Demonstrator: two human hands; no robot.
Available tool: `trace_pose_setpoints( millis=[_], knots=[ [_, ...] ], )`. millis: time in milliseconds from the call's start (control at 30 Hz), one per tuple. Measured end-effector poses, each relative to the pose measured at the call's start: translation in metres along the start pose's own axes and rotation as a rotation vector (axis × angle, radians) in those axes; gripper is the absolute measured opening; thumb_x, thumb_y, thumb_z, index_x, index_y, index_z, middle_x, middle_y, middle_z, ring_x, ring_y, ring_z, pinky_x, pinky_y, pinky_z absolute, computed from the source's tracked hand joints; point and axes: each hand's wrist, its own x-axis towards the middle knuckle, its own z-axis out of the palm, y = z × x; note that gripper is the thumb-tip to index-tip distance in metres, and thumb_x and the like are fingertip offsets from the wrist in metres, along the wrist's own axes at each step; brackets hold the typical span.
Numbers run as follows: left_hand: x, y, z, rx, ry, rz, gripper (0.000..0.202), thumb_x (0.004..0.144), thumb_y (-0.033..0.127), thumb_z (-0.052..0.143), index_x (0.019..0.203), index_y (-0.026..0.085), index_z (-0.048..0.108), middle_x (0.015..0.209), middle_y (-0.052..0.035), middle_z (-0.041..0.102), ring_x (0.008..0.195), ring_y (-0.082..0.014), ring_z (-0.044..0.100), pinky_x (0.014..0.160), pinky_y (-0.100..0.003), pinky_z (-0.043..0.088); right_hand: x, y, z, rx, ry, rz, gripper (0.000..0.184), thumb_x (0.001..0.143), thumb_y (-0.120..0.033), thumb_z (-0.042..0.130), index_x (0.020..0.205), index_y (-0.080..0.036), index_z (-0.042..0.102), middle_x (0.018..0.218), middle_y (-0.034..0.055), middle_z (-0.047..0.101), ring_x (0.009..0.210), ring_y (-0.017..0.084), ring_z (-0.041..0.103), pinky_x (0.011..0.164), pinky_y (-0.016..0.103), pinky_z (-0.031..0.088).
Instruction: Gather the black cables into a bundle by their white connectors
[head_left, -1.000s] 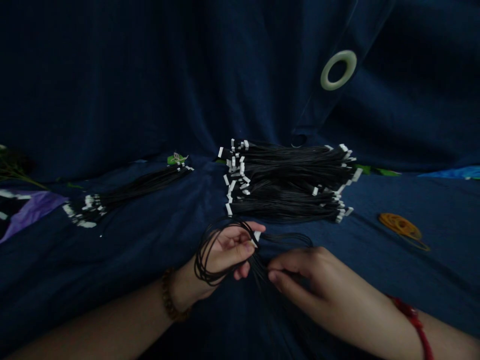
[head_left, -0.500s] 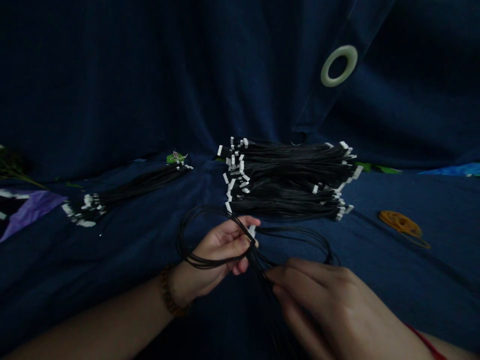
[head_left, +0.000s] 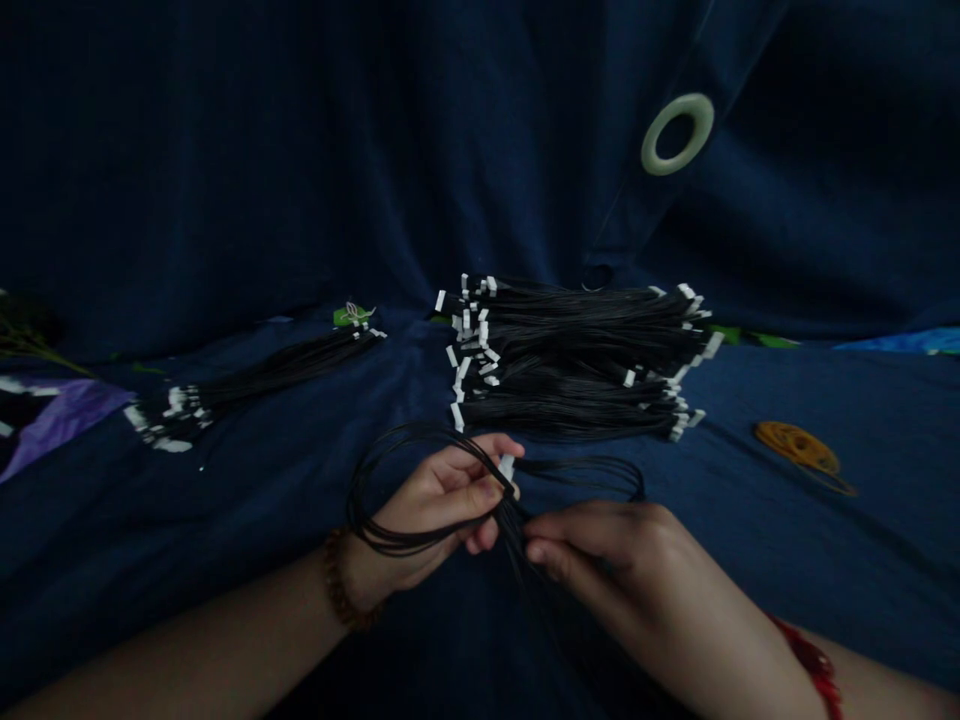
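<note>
My left hand is closed on a coiled black cable with a white connector between thumb and fingers. Loops of the cable arch to the left over the wrist and to the right behind my right hand. The thumb and index finger of my right hand pinch strands just below the crossing point, and more strands hang down into the dark there. Beyond both hands lies a stack of black cables with white connectors at both ends.
A looser bundle of black cables lies to the left, near a purple piece at the edge. On the right sits a coil of orange-brown rubber bands. Dark blue cloth with a pale ring rises behind.
My right hand has moved slightly up and left, its fingertips pinching closer to my left hand. The right-hand cable loop has shrunk. My left hand keeps its hold.
</note>
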Motion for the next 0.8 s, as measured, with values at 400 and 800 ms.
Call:
trace_pose_setpoints(
  millis=[400, 800],
  knots=[
    [0.001, 0.0, 0.006, 0.101, 0.069, -0.012, 0.038, 0.069, 0.028, 0.067, 0.104, 0.016, 0.055, 0.07, 0.0019, 0.049, 0.043, -0.0018, 0.048, 0.036, -0.01, 0.033, 0.003, -0.004, -0.007, 0.032, 0.013, 0.131, 0.019, 0.084, -0.018, 0.043, 0.08, -0.02, 0.061, 0.073, -0.0015, 0.062, 0.063, 0.011, 0.057, 0.06, 0.022, 0.041],
    [0.003, -0.002, 0.002, 0.079, 0.139, -0.045, 0.035, 0.075, 0.026, 0.062, 0.108, 0.019, 0.053, 0.076, 0.0014, 0.045, 0.046, -0.0006, 0.048, 0.039, -0.011, 0.032, 0.007, 0.021, -0.09, 0.722, 0.154, 0.115, 0.006, 0.074, -0.027, 0.064, 0.077, -0.024, 0.068, 0.072, -0.0019, 0.064, 0.064, 0.008, 0.058, 0.057, 0.017, 0.046]
  ],
)
